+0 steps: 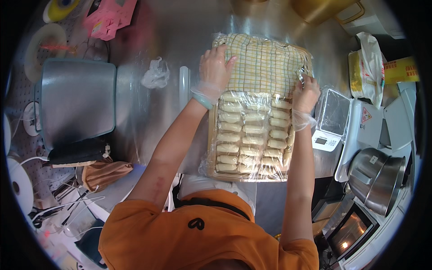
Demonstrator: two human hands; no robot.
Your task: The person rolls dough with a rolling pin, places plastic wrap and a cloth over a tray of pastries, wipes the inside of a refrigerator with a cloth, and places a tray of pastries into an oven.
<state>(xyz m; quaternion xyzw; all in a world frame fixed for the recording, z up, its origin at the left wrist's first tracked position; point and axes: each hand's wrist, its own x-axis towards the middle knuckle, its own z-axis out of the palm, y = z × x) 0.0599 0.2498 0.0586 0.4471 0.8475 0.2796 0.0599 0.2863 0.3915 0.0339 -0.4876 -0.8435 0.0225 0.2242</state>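
Note:
A tray (210,135) holds rows of pale dough rolls (253,129) under clear plastic film (265,101). Over its far half lies a white cloth (261,65) with yellow and green checks. My left hand (214,72), in a clear disposable glove, rests on the cloth's left edge, fingers stretched and thumb apart. At the right edge, my gloved right hand (307,95) is closed, its fingers pinching crinkled film beside the cloth. Whether some cloth is also in that pinch is hidden.
A small scale (325,141) stands just right of the tray. Metal bowls (375,177) sit farther right. To the left are crumpled plastic (156,73), a clear rod-like strip (185,85) and a blue-rimmed flat board (77,101). A pink box (110,18) stands far left.

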